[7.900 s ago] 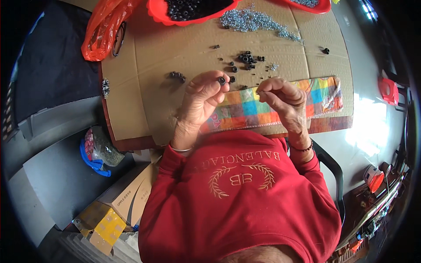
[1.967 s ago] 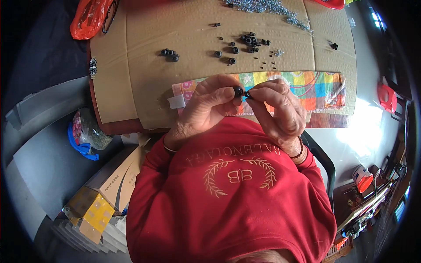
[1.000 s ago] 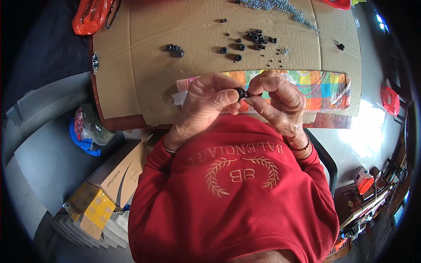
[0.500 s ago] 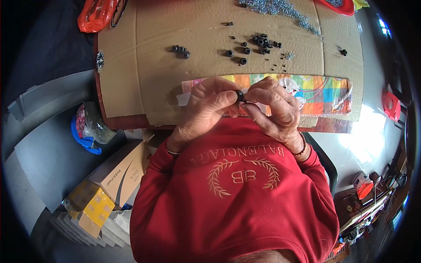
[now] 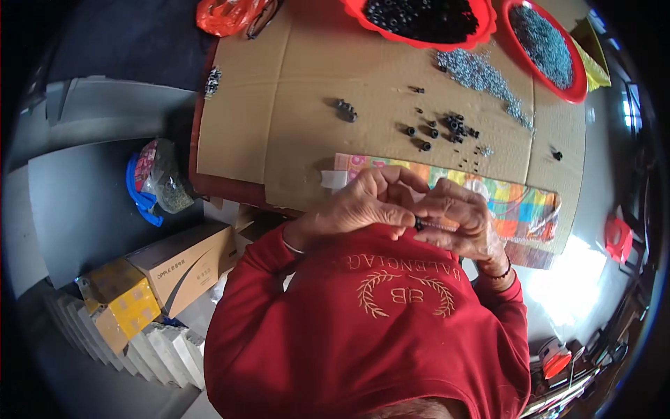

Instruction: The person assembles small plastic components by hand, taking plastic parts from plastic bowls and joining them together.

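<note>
Close to my chest, at the near edge of the table, both hands meet at a small round black part (image 5: pixel 419 223). My left hand (image 5: pixel 373 204) pinches it from the left between thumb and fingers. From the other side my right hand (image 5: pixel 462 218) closes its fingertips on it, covering most of it. Beneath the hands lies a colourful checked cloth (image 5: pixel 516 204). Farther out on the cardboard sheet (image 5: pixel 244 105) sit a cluster of black parts (image 5: pixel 455 126) with tiny pieces around it, and a short row of similar black parts (image 5: pixel 347 109) to its left.
At the far side stand a red basin (image 5: pixel 488 31) of black parts and a red tray (image 5: pixel 576 87) of small silvery pieces. A pile of silvery pieces (image 5: pixel 481 73) spreads beside them. A red plastic bag (image 5: pixel 227 17) lies far left; cartons (image 5: pixel 185 269) stand on the floor left.
The view has shifted, bringing the red basin and tray into sight. Both hands appear lower in the picture, fingers bunched more tightly over the black part, which now shows less.
</note>
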